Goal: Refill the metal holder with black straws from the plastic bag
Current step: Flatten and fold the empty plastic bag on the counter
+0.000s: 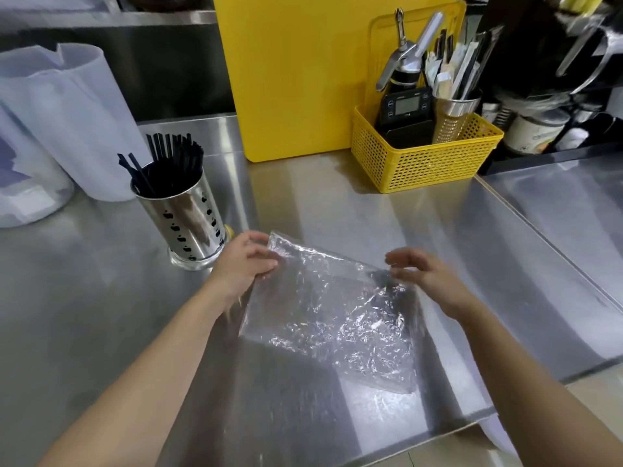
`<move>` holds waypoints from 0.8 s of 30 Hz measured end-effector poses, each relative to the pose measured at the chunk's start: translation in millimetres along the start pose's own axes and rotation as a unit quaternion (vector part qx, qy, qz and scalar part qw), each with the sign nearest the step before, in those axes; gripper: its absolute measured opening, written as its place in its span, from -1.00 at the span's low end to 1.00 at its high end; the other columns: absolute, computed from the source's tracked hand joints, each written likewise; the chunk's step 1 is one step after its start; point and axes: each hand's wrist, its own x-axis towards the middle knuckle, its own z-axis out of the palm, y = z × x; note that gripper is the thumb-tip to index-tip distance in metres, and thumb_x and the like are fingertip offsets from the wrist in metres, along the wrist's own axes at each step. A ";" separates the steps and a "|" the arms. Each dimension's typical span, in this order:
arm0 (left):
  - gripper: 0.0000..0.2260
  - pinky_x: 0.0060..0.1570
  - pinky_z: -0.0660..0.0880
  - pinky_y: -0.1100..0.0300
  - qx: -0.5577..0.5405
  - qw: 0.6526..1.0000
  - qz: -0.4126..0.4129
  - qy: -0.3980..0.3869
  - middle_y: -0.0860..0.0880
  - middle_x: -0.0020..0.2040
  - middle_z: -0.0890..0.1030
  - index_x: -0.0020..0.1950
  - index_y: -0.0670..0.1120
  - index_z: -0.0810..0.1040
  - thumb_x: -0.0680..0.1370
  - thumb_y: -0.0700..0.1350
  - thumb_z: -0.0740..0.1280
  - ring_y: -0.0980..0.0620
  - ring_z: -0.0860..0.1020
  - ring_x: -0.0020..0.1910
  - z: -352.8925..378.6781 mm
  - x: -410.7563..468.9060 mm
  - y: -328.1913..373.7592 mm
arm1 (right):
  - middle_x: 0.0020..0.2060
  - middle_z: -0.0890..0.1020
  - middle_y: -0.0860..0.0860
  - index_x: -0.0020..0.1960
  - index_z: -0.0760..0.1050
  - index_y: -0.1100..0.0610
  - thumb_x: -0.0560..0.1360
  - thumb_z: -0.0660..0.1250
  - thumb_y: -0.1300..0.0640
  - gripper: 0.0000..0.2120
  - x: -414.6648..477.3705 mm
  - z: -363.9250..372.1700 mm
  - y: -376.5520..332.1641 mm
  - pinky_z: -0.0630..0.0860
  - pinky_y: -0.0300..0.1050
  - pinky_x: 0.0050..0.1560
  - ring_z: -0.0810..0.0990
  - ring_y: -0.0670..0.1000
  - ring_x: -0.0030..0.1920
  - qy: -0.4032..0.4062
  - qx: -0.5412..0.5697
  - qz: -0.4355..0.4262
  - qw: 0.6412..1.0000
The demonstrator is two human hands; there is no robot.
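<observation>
A clear, crinkled plastic bag (pixel 323 311) lies flat on the steel counter in front of me, and no straws show inside it. My left hand (pixel 244 262) pinches the bag's far left corner. At the bag's far right edge my right hand (pixel 426 276) hovers, blurred, with its fingers apart and curled. The perforated metal holder (pixel 183 219) stands upright just left of my left hand. It is packed with black straws (pixel 168 165), and two of them lean out to the left.
A yellow cutting board (pixel 293 72) leans at the back. A yellow basket (pixel 428 153) to its right holds a scale, a metal cup of utensils and a dispenser. White plastic sleeves (pixel 60 123) stand at far left. The counter's front edge (pixel 371 443) runs diagonally nearby.
</observation>
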 end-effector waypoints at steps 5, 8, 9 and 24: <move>-0.71 -0.23 0.51 0.38 0.044 0.991 0.102 -0.081 0.06 -0.25 0.62 -0.03 -0.08 0.47 0.39 -0.42 0.37 0.19 0.56 -0.28 14.7 4.2 32.9 | -0.21 0.67 0.12 -0.05 0.55 0.23 0.38 0.42 0.28 -0.85 4.0 20.2 -36.6 0.51 -0.29 -0.18 0.62 -0.03 -0.26 -0.167 -0.078 0.000 0.983; -0.76 -0.10 0.51 0.29 -0.002 0.993 0.116 -0.007 -0.03 -0.10 0.62 0.01 -0.06 0.49 0.39 -0.20 0.44 0.09 0.58 -0.13 -5.8 11.3 39.9 | -0.39 0.63 0.11 -0.24 0.53 0.22 0.40 0.37 0.38 -0.90 4.7 26.0 -40.9 0.47 -0.13 -0.25 0.54 0.03 -0.37 -0.106 -0.019 -0.045 0.993; -0.77 -0.09 0.49 0.21 -0.068 0.993 0.088 0.028 -0.05 -0.07 0.62 -0.01 -0.04 0.50 0.38 -0.07 0.43 0.02 0.58 -0.10 -16.0 11.9 37.5 | -0.41 0.63 0.08 -0.26 0.52 0.19 0.39 0.37 0.38 -0.87 4.9 25.5 -38.8 0.48 -0.15 -0.27 0.55 0.02 -0.37 -0.081 0.022 -0.054 0.995; -0.90 -0.17 0.58 0.07 -0.070 0.990 -0.094 -0.074 -0.06 -0.21 0.66 -0.14 -0.12 0.52 0.42 -0.28 0.39 0.09 0.62 -0.28 13.3 -21.3 -10.0 | -0.36 0.67 0.06 -0.20 0.59 0.23 0.33 0.43 0.19 -0.89 1.2 42.1 -1.3 0.52 -0.27 -0.32 0.62 -0.01 -0.33 -0.029 0.256 0.020 0.966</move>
